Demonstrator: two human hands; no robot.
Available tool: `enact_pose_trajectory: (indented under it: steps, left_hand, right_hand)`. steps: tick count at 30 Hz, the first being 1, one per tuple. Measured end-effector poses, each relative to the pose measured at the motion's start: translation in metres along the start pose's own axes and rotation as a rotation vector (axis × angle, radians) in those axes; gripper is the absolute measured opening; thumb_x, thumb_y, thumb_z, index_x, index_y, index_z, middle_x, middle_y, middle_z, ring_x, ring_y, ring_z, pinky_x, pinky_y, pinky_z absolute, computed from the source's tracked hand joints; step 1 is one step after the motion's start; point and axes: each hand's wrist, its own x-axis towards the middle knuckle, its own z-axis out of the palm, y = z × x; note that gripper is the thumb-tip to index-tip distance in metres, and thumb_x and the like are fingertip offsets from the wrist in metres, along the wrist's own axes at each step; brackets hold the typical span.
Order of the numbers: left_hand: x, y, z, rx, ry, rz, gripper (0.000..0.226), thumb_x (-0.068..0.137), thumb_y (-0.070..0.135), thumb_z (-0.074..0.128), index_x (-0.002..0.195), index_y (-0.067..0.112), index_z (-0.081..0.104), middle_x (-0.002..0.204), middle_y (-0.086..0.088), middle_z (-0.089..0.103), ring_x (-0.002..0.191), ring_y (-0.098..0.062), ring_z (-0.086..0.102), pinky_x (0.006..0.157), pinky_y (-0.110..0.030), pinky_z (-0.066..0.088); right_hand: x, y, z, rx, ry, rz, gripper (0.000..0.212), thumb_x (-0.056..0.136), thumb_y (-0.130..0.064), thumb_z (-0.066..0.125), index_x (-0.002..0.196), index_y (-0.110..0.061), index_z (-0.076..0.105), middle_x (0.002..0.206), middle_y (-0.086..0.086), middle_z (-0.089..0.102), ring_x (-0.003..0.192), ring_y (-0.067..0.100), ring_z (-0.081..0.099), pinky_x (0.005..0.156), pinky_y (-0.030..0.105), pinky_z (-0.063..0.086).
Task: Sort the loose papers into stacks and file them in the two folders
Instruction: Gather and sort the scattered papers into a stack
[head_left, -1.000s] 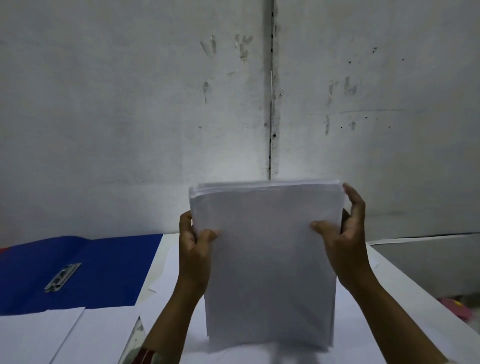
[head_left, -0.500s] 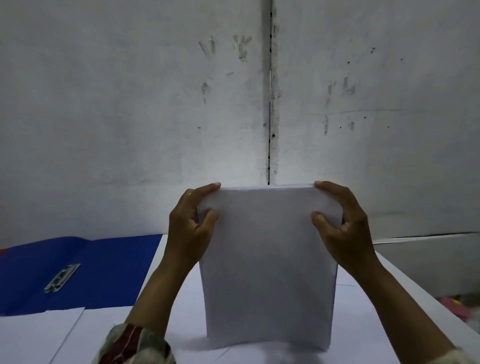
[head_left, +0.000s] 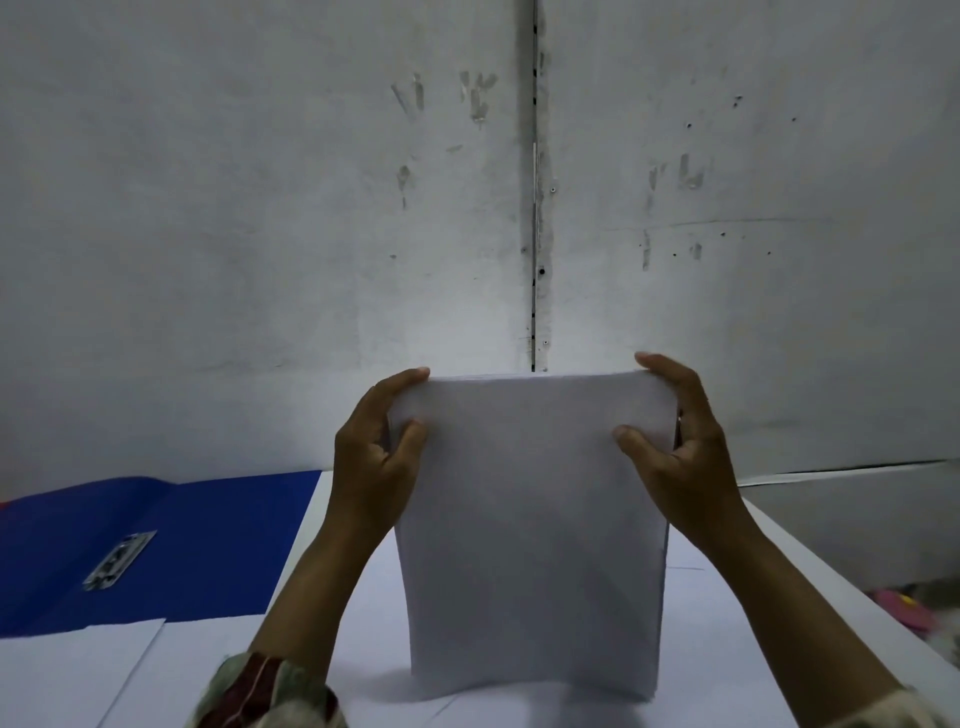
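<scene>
Near the middle of the desk, the paper stack is standing upright on its bottom edge, and that edge is resting on loose sheets lying flat on the desktop. The left hand is grasping the stack's upper left corner: its fingers are curling over the top edge while the thumb is pressing on the near face. The right hand is grasping the upper right corner in the same way, fingers over the top edge and thumb on the near face. Most of the stack is extending below both grips, down to the desk. Toward the desk's far left corner, an open blue folder is lying flat, with its metal clip facing up. More white sheets are covering the near left edge, overlapping the folder's near border.
</scene>
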Motion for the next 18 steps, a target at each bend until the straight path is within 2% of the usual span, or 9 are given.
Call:
enact_pose_trajectory:
  steps: [1,3,4,6,10,12,14,16,18]
  left_hand:
    - [-0.002,-0.001,0.0,-0.022,-0.012,-0.028,0.049,0.075,0.021,0.046,0.122,0.034,0.044,0.122,0.001,0.054,0.096,-0.023,0.057,0.089,-0.037,0.051]
    - [-0.008,-0.003,0.002,-0.18,-0.039,-0.145,0.058,0.072,0.023,0.048,0.119,0.051,0.03,0.12,0.005,0.05,0.092,-0.019,0.057,0.074,-0.029,0.055]
    - [-0.012,-0.006,0.005,-0.265,-0.048,-0.226,0.059,0.07,0.024,0.048,0.118,0.051,0.028,0.116,0.008,0.05,0.092,-0.014,0.056,0.068,-0.021,0.054]
    - [-0.025,-0.015,0.011,-0.323,-0.064,-0.373,0.057,0.066,0.025,0.047,0.119,0.041,0.03,0.106,0.011,0.05,0.091,-0.013,0.053,0.06,-0.014,0.05]
    - [-0.046,-0.027,0.022,-0.315,-0.046,-0.521,0.048,0.069,0.024,0.049,0.115,0.027,0.036,0.1,0.005,0.05,0.089,-0.014,0.051,0.065,-0.02,0.045]
    - [-0.044,-0.024,0.024,-0.313,-0.031,-0.51,0.033,0.085,0.012,0.051,0.112,0.025,0.037,0.095,0.007,0.05,0.085,-0.011,0.051,0.064,-0.02,0.045]
    - [-0.042,-0.021,0.024,-0.313,-0.01,-0.493,0.028,0.091,0.002,0.044,0.109,0.023,0.039,0.091,0.009,0.05,0.082,-0.009,0.051,0.063,-0.021,0.045]
    - [-0.043,-0.021,0.021,-0.331,0.011,-0.488,0.027,0.085,0.011,0.051,0.107,0.022,0.039,0.09,0.009,0.05,0.081,-0.01,0.051,0.063,-0.022,0.046]
    - [-0.047,-0.025,0.019,-0.337,0.013,-0.516,0.029,0.074,0.019,0.051,0.101,0.024,0.041,0.09,0.007,0.051,0.08,-0.012,0.052,0.062,-0.024,0.046]
  right_hand:
    - [-0.002,0.001,-0.001,0.056,-0.003,0.032,0.069,0.072,-0.012,0.06,0.118,-0.052,0.03,0.106,-0.052,0.039,0.09,-0.021,0.05,0.067,0.005,0.049]
    - [-0.007,0.008,0.0,0.178,0.009,0.128,0.08,0.078,0.002,0.063,0.127,-0.048,0.026,0.109,-0.042,0.042,0.085,-0.014,0.057,0.062,0.006,0.051]
    - [-0.01,0.01,0.001,0.22,0.013,0.194,0.078,0.079,0.005,0.063,0.13,-0.041,0.028,0.108,-0.032,0.045,0.083,-0.006,0.059,0.06,0.009,0.052]
    - [-0.019,0.015,0.007,0.25,0.018,0.318,0.067,0.075,-0.004,0.067,0.128,-0.029,0.034,0.1,-0.02,0.049,0.083,0.004,0.057,0.065,0.016,0.053]
    - [-0.035,0.021,0.019,0.264,0.028,0.453,0.052,0.065,-0.02,0.061,0.112,-0.024,0.039,0.092,-0.013,0.051,0.081,0.005,0.052,0.063,0.018,0.045]
    - [-0.032,0.02,0.019,0.257,0.035,0.458,0.042,0.079,-0.009,0.065,0.11,-0.023,0.04,0.091,-0.009,0.051,0.079,0.006,0.051,0.062,0.018,0.045]
    - [-0.027,0.018,0.018,0.254,0.04,0.451,0.039,0.084,0.003,0.058,0.109,-0.021,0.041,0.089,-0.01,0.051,0.078,0.006,0.052,0.061,0.018,0.045]
    - [-0.025,0.017,0.016,0.272,0.044,0.452,0.04,0.083,0.005,0.058,0.109,-0.021,0.042,0.089,-0.011,0.053,0.077,0.007,0.054,0.057,0.016,0.047]
    - [-0.031,0.018,0.017,0.306,0.034,0.478,0.049,0.074,-0.003,0.067,0.112,-0.021,0.042,0.091,-0.009,0.054,0.079,0.008,0.055,0.057,0.017,0.048]
